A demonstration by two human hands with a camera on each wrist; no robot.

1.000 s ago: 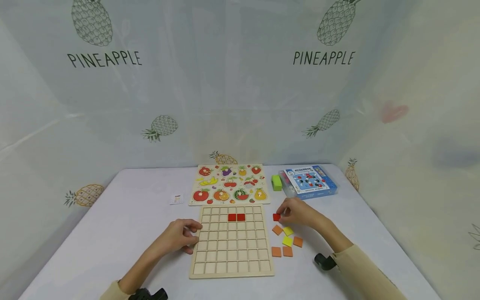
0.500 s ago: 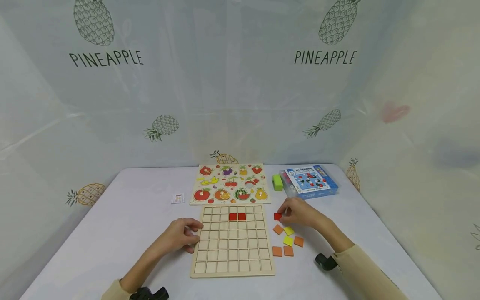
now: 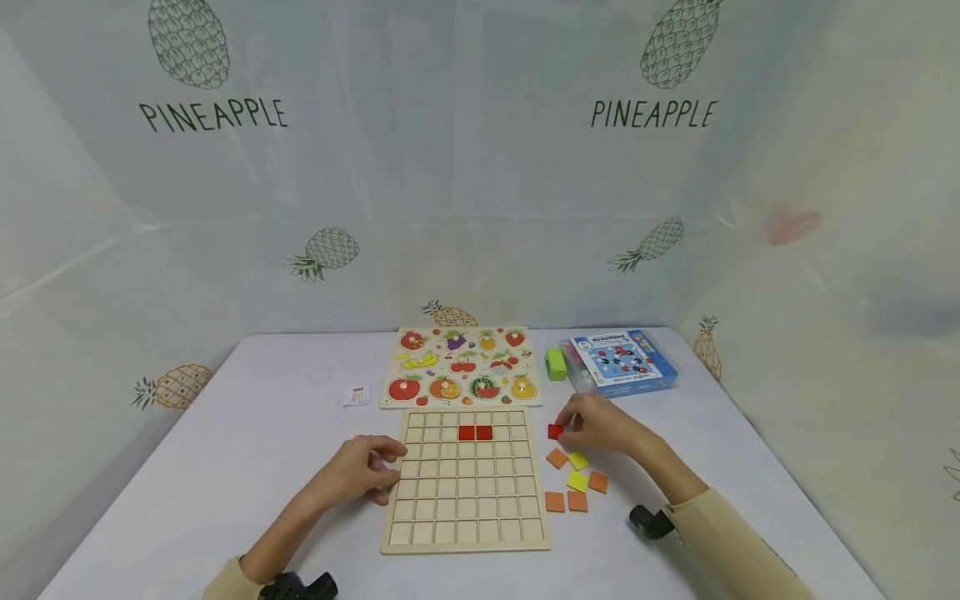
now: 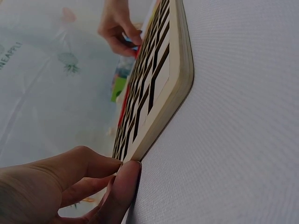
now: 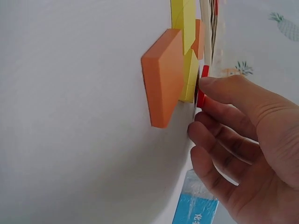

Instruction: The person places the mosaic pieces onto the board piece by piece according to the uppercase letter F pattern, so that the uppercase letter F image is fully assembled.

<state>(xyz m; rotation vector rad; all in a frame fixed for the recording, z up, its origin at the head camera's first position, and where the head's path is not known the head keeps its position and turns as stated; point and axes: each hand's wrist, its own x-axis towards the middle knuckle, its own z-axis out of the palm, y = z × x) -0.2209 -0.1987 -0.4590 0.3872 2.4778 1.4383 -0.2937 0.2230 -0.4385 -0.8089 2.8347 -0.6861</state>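
In the head view a wooden grid board (image 3: 467,551) lies at the middle front, with two red square tiles (image 3: 476,432) side by side near its far edge. My left hand (image 3: 352,472) holds the board's left edge with thumb and forefinger; the left wrist view shows those fingertips at the rim. Right of the board, my right hand (image 3: 596,423) pinches a red tile (image 5: 203,87) between thumb and forefinger, close to the tabletop. Nearer me lie several orange tiles (image 3: 555,502) and two yellow tiles (image 3: 577,481), all flat on the table.
Behind the grid board lies a fruit peg puzzle (image 3: 462,367). A green block (image 3: 556,365) and a blue boxed set (image 3: 626,367) stand at the back right. A small white card (image 3: 356,396) lies to the left. A pineapple-print curtain (image 3: 480,167) closes off the back.
Hands, board and tiles keep their places, the right hand still pinching the red tile. The whole head view has shifted very slightly.
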